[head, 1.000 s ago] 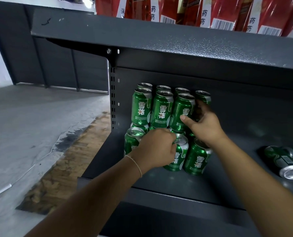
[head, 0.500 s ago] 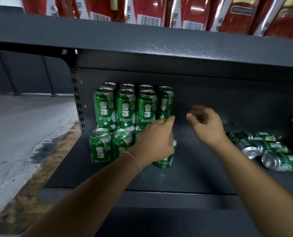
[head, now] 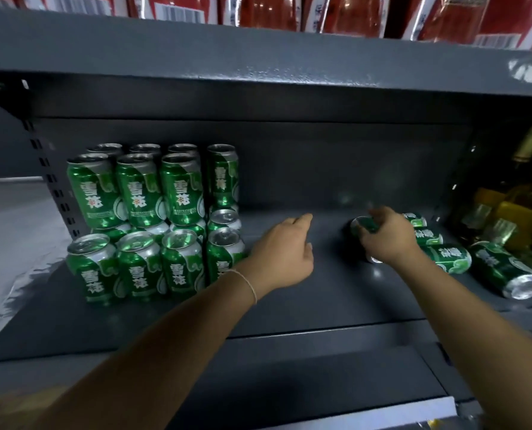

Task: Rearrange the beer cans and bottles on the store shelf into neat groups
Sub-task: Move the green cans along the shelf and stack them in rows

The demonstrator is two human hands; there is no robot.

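Red packaged goods (head: 345,10) along the upper tier, grey floor (head: 7,231) left.

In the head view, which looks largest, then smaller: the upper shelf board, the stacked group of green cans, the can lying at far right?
1. upper shelf board
2. stacked group of green cans
3. can lying at far right

Green beer cans (head: 140,225) stacked upright at left, loose cans (head: 450,259) lying sideways at right, bottles (head: 519,206) far right
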